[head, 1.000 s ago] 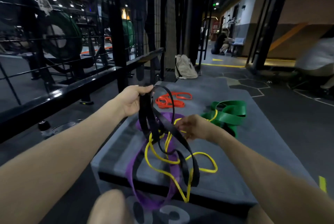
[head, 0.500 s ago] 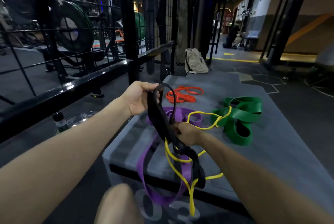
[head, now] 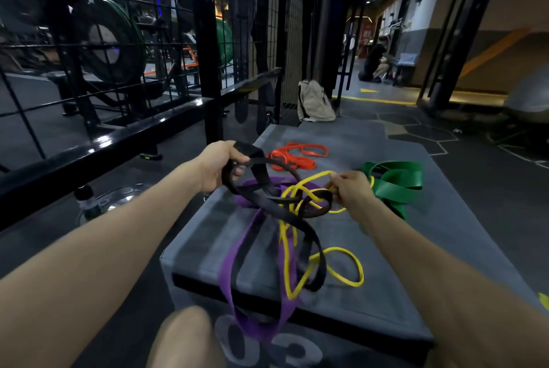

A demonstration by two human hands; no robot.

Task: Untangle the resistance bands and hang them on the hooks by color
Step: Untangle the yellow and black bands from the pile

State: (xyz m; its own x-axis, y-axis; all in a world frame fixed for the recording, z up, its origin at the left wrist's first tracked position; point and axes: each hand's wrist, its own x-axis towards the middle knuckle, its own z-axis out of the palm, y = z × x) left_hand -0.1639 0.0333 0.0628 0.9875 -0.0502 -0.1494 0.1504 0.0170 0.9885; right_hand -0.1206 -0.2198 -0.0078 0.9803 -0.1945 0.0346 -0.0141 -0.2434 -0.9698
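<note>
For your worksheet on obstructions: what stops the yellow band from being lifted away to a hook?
The black band, held by the left hand, loops through the yellow band where the right hand pinches it. The purple band lies in the same tangle. No hooks are identifiable.

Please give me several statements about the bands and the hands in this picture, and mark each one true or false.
1. The left hand holds the black band. True.
2. The right hand grips the green band. False: it pinches the yellow band; the green one lies on the grey box.
3. The orange band lies apart from the tangle. True.
4. The purple band is hung on a hook. False: it droops over the box's front edge.
</note>
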